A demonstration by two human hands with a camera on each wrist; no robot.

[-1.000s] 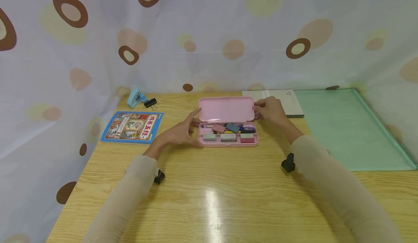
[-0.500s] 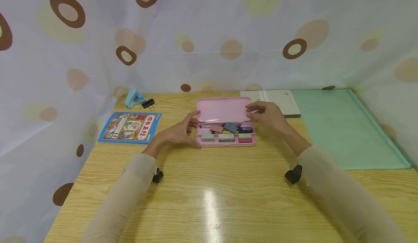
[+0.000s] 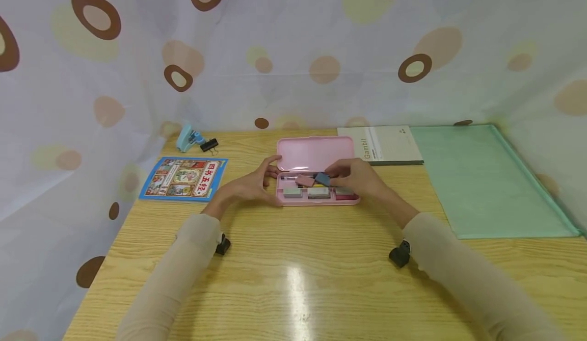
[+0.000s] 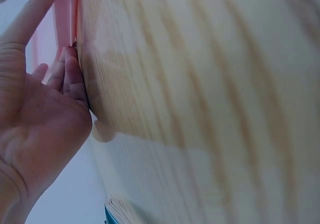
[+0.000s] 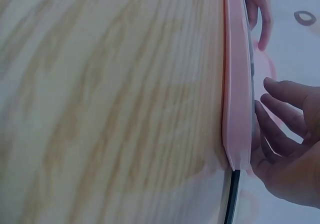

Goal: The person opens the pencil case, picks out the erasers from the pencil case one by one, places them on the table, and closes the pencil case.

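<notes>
Pink plastic makes up the shallow rectangular pencil case point(image 3: 316, 203) on the yellowish wood-grain table point(image 3: 257, 280) in front of me, its lid point(image 3: 307, 155) laid back on the far side. My left hand point(image 3: 249, 187) rests at its left end, thumb and forefinger spread wide, the thumb by the near corner and the forefinger by the lid's edge. My right hand point(image 3: 364, 179) reaches over the right end, fingers bent, tips just beside a small blue-grey eraser point(image 3: 322, 179); I cannot tell whether they pinch it. Next to that eraser lies a flat pink one point(image 3: 304, 180). Along the near row, a pale block point(image 3: 292, 192), a whitish block point(image 3: 318, 192) and a red-and-pale block point(image 3: 345, 197) sit in separate compartments. Well to my left is a blue-bordered illustrated booklet point(image 3: 183, 179); behind the case's right side lies a cream notebook printed "Gambit" point(image 3: 390, 145).
</notes>
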